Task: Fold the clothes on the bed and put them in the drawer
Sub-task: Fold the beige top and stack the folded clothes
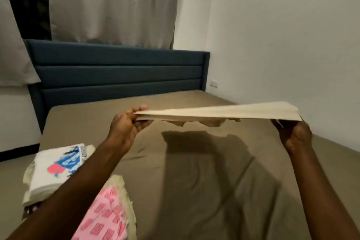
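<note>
The beige cloth (220, 112) could sag or slip crooked if either pinch loosens, since it hangs stretched in the air above the bed (194, 161). The left hand (126, 124) has its grip clamped on one end, the right hand (294, 134) on the other; folded clothes (56, 169) wait near the left arm

A garment (224, 112) is stretched flat in the air above the bed (185, 171), the left hand (126, 124) gripping its left end and the right hand (294, 134) its right end. A stack of clothes (56, 169) lies on the bed's near left. The headboard (116, 70) stands behind, a wall (282, 35) to the right.
</note>
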Motion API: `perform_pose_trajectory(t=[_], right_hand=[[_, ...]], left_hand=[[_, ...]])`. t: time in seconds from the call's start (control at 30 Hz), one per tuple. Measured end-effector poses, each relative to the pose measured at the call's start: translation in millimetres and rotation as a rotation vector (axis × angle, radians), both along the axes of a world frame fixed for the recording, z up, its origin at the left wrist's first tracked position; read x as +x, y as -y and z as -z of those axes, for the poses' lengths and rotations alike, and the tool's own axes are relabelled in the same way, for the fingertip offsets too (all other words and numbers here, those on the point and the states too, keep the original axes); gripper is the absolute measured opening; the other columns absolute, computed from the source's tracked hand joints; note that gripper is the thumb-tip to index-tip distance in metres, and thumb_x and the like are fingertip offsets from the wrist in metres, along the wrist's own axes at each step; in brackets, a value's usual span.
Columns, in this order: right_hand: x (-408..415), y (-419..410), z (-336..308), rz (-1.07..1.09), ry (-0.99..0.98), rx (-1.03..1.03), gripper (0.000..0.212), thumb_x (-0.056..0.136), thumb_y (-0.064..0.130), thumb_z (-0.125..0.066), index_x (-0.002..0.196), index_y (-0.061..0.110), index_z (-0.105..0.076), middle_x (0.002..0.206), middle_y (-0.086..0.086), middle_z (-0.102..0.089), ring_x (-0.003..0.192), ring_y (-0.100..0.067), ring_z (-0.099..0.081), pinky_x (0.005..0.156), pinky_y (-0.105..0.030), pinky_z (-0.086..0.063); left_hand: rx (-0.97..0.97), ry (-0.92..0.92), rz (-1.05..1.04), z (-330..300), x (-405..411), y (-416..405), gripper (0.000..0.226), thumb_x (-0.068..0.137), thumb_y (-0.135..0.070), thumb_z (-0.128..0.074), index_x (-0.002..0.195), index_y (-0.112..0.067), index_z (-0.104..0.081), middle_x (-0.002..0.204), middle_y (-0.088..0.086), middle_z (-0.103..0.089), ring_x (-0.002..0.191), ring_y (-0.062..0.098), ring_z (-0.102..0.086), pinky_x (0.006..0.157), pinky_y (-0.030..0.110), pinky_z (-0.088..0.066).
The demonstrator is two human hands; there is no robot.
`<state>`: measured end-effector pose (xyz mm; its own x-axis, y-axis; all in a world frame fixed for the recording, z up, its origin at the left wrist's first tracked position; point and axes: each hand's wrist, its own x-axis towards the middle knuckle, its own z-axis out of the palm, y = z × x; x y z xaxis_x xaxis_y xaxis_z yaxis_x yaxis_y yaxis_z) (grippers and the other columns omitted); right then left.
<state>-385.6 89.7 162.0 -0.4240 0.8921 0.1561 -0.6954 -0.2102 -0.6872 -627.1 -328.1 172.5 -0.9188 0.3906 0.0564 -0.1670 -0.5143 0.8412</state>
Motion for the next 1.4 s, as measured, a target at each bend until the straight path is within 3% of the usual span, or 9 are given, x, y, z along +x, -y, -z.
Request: perform_pose_trajectory(t=[0.17,0.27,0.37,0.53,0.67,0.93,1.1,1.27,1.4], right_hand=[[117,78,142,0.033,0.223,-0.170,0.015,0.071,0.011,-0.074,0.081,0.015,-0.084,0.085,0.000,-0.079,0.074,-0.015,-0.076,0.062,-0.032,-0.064],[184,100,226,0.195,0.515,-0.219,0.026,0.092,-0.007,-0.054,0.092,0.008,-0.075,0.091,-0.011,-0.075,0.073,-0.025,-0.071,0.052,-0.029,-0.060],[233,112,279,0.207,0.828,-0.040,0.044,0.086,-0.015,-0.049,0.112,0.008,-0.075,0.097,-0.022,-0.074,0.073,-0.035,-0.066,0.049,-0.031,-0.055],[266,129,306,0.152,0.994,0.143,0.059,0.074,-0.025,-0.041,0.106,0.005,-0.080,0.107,-0.021,-0.074,0.080,-0.042,-0.072,0.055,-0.030,-0.061],[264,136,302,0.129,1.112,0.302,0.043,0.078,-0.025,-0.052,0.098,0.001,-0.079,0.107,-0.013,-0.072,0.084,-0.026,-0.072,0.059,-0.017,-0.057],[236,109,305,0.168,1.248,0.403,0.029,0.066,-0.020,-0.051,0.062,0.002,-0.069,0.100,-0.008,-0.067,0.096,-0.027,-0.063,0.079,-0.040,-0.049],[173,62,307,0.141,1.228,0.428,0.018,0.085,-0.007,-0.059,0.085,0.004,-0.074,0.100,-0.011,-0.070,0.081,-0.019,-0.062,0.071,-0.030,-0.047],[97,4,304,0.137,1.176,0.434,0.016,0.091,0.013,-0.062,0.105,0.011,-0.070,0.102,-0.011,-0.071,0.088,-0.024,-0.063,0.078,-0.034,-0.050],[18,-71,326,0.119,1.136,0.385,0.045,0.083,0.042,-0.066,0.121,0.017,-0.067,0.109,-0.006,-0.072,0.102,-0.029,-0.069,0.095,-0.047,-0.057]], left_hand=[[-0.386,0.034,0.055,157,103,67,0.028,0.099,0.004,-0.045,0.099,0.005,-0.073,0.086,0.020,-0.072,0.061,0.025,-0.068,0.054,0.026,-0.058],[-0.666,0.084,0.085,235,149,103,0.022,0.097,0.007,-0.050,0.099,0.008,-0.072,0.080,0.024,-0.073,0.059,0.029,-0.069,0.051,0.029,-0.057],[-0.822,0.129,0.118,267,170,121,0.016,0.095,0.008,-0.053,0.095,0.009,-0.069,0.082,0.031,-0.072,0.058,0.030,-0.070,0.052,0.031,-0.057],[-0.989,0.161,0.200,281,176,126,0.023,0.089,0.010,-0.052,0.088,0.009,-0.075,0.077,0.029,-0.073,0.055,0.029,-0.069,0.050,0.028,-0.057],[-1.067,0.096,0.254,290,175,132,0.027,0.090,0.008,-0.055,0.082,0.001,-0.079,0.076,0.025,-0.074,0.065,0.034,-0.073,0.051,0.029,-0.059],[-1.305,-0.051,0.512,272,162,114,0.012,0.092,-0.004,-0.067,0.092,0.000,-0.078,0.075,0.025,-0.074,0.057,0.028,-0.071,0.053,0.030,-0.059],[-1.274,-0.183,0.366,263,149,63,0.010,0.092,-0.005,-0.065,0.093,0.002,-0.072,0.063,0.018,-0.072,0.047,0.024,-0.068,0.045,0.026,-0.053],[-1.241,-0.331,0.023,276,110,5,0.010,0.083,-0.016,-0.068,0.075,-0.018,-0.073,0.060,0.001,-0.072,0.061,0.024,-0.073,0.062,0.039,-0.060],[-1.311,-0.402,-0.176,284,62,-44,0.004,0.083,-0.023,-0.073,0.079,-0.022,-0.072,0.069,-0.006,-0.068,0.072,0.021,-0.069,0.063,0.030,-0.045]])
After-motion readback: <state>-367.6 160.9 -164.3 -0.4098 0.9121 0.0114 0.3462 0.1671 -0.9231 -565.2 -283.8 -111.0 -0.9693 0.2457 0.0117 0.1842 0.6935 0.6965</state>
